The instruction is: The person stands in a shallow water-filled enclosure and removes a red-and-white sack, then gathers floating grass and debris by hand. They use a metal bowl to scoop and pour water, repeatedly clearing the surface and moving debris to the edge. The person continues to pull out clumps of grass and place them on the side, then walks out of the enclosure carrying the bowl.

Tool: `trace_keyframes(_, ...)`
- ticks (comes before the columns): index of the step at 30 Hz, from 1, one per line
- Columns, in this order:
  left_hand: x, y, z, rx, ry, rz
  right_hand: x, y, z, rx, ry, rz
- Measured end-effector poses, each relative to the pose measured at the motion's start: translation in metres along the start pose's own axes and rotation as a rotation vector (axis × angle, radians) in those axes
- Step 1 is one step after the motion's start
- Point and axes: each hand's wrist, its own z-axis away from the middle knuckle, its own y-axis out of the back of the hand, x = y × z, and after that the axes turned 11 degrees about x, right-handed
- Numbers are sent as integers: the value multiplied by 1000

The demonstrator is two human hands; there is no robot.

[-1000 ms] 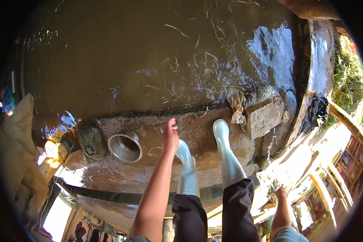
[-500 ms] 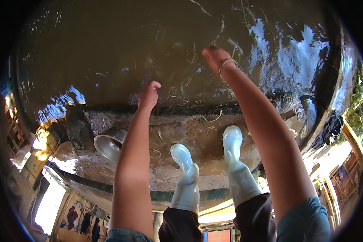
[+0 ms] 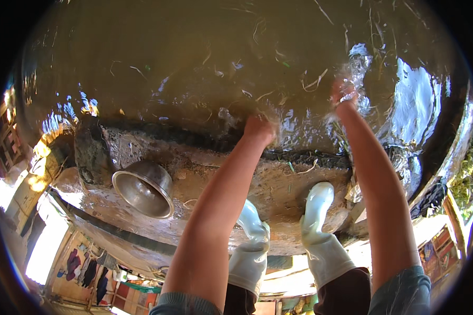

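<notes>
Murky brown water [image 3: 157,58] with bits of straw and grass fills the far part of the view. My left hand [image 3: 260,129] is dipped in it just beyond the near edge, fingers under the surface. Farther out and to the right, my right hand [image 3: 343,92] stirs up a splash of water that covers its fingers. A bangle circles the right wrist. What either hand holds, if anything, is hidden.
A metal bowl [image 3: 143,189] lies tilted on the wet mud ledge [image 3: 278,184] left of my left arm. My white boots [image 3: 319,199] stand on that ledge. A dark stone block [image 3: 92,152] sits at the water's left edge. Clothes [image 3: 89,273] hang lower left.
Both hands have moved to the right. My left hand has gone from above the water into it, and my right hand has entered it with a splash.
</notes>
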Motion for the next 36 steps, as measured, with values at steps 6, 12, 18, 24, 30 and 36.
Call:
trace_keyframes(6, -92, 90, 37, -172, 162, -11, 40, 1, 144, 540, -632, -1563)
trace_keyframes(12, -113, 177, 87, 88, 414, 786, 103, -43, 277, 1522, -946, -3238)
trace_keyframes(18, -97, 191, 130, 278, 1380, 2699, 30, 9, 223, 519, -1146, -1907)
trace_keyframes(24, -78, 211, 196, 478, 1488, 2997, 117, 83, 276, 319, -784, -2149)
trace_keyframes(30, -57, 238, 271, 459, 1678, 2685, 204, 177, 262, 326, -208, -3206)
trace_keyframes(36, -46, 226, 352, 640, 2094, 2417, 208, 265, 253, 327, 359, -3671)
